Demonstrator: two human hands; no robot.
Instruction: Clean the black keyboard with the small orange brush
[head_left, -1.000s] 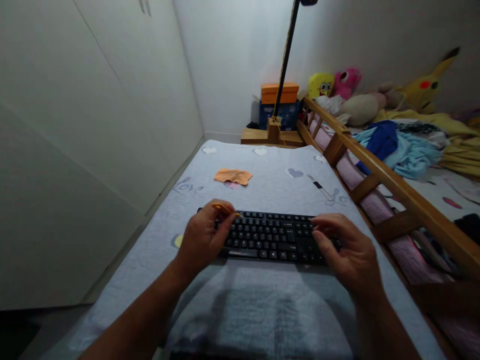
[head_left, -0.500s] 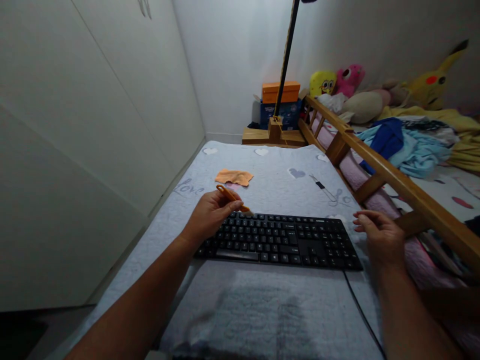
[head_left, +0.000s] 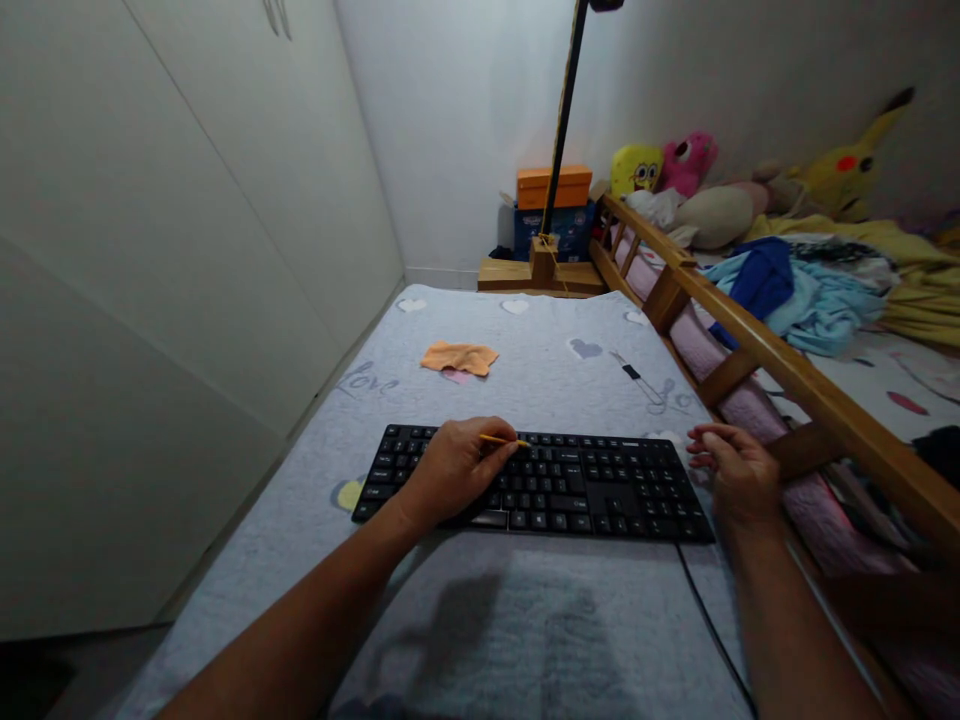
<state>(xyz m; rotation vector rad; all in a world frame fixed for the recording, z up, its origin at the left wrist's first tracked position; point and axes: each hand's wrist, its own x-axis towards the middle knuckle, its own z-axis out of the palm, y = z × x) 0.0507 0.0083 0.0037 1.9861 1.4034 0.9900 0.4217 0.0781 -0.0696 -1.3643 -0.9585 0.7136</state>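
Observation:
A black keyboard lies across a grey quilted mat printed with hearts. My left hand rests over the keyboard's left-middle keys, pinched shut on a thin orange tool whose tip points right over the top key rows. My right hand hovers just off the keyboard's right end, fingers curled loosely and holding nothing. The keyboard's black cable runs from its right front corner toward me.
An orange cloth lies on the mat beyond the keyboard, and a small black-and-white tool to its right. A wooden bed rail borders the right side; white cupboard doors the left. Boxes and a black pole stand at the far end.
My left hand moved down and right onto the keys with the orange tool, now held flat. My right hand left the keyboard and stays beside its right end.

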